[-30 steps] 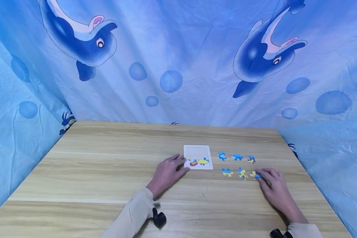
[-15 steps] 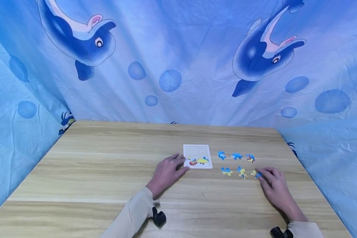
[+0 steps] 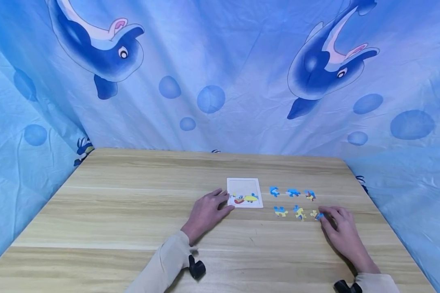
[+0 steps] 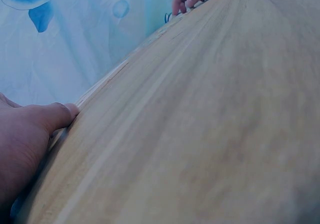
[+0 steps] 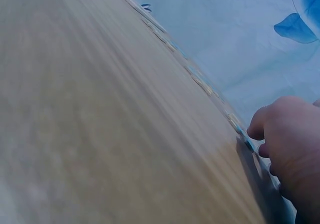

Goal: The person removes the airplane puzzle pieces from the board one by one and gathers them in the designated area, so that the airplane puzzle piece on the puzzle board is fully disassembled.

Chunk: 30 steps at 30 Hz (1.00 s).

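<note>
My left hand [image 3: 204, 213] lies on the table with its fingers extended, fingertips and thumb touching the left edge and lower left corner of a white puzzle tray [image 3: 244, 181]. Along the tray's bottom, a strip of the picture shows yellow, red and blue. My right hand [image 3: 341, 228] hovers low beside a blue and yellow jigsaw piece [image 3: 317, 215], loosely curled fingertips at its right end. That piece lies flat at the right of the near row. In the right wrist view, the fingertips of the right hand [image 5: 287, 139] are right at the piece's edge.
Two rows of jigsaw pieces lie right of the tray. The far row holds three, including a blue piece [image 3: 274, 191]; a yellow and blue piece [image 3: 280, 211] starts the near row. A dolphin-print curtain [image 3: 242, 81] hangs behind the wooden table [image 3: 132, 195].
The jigsaw piece by the right hand has shifted slightly right. The right fingertips have since drawn back a little to the right from it. The left hand stays at the tray.
</note>
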Motion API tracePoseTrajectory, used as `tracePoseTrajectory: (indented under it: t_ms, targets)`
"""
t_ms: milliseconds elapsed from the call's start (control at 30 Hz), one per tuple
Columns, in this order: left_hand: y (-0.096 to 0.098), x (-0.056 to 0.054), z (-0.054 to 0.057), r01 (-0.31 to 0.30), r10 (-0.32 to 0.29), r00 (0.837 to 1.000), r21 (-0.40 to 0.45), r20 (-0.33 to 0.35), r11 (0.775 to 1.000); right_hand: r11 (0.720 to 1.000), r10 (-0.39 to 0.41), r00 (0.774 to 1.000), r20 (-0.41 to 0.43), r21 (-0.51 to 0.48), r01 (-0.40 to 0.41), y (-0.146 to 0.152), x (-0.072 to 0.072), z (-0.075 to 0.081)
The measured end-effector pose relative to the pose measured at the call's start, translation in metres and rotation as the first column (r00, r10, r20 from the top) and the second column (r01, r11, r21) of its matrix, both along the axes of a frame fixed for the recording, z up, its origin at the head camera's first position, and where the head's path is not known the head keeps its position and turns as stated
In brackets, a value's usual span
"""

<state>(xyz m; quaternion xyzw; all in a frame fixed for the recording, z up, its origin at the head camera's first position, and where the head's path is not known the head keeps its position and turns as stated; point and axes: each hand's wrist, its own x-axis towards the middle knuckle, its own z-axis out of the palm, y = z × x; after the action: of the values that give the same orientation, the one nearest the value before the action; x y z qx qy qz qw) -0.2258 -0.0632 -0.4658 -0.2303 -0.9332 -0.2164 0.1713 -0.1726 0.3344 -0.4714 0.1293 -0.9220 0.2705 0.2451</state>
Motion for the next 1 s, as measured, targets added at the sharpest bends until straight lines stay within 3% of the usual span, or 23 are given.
tracePoseTrajectory:
  t_ms: [533,833,1000]
  targets:
    - [-0.001,-0.001,-0.001,-0.001,0.001,1.0,0.001,-0.009,1.0,0.998,0.06,0.996,0.064,0.005,-0.06,-0.04,-0.014,0.015]
    - [-0.002,-0.002,0.001,0.008,-0.008,1.0,-0.012,-0.018,1.0,0.985,0.17,0.985,0.021,0.001,-0.17,-0.077,-0.028,0.022]
    - [-0.002,-0.001,0.0,0.01,-0.011,1.0,-0.011,-0.019,1.0,0.979,0.204,0.978,0.042,-0.01,-0.203,-0.098,-0.032,0.023]
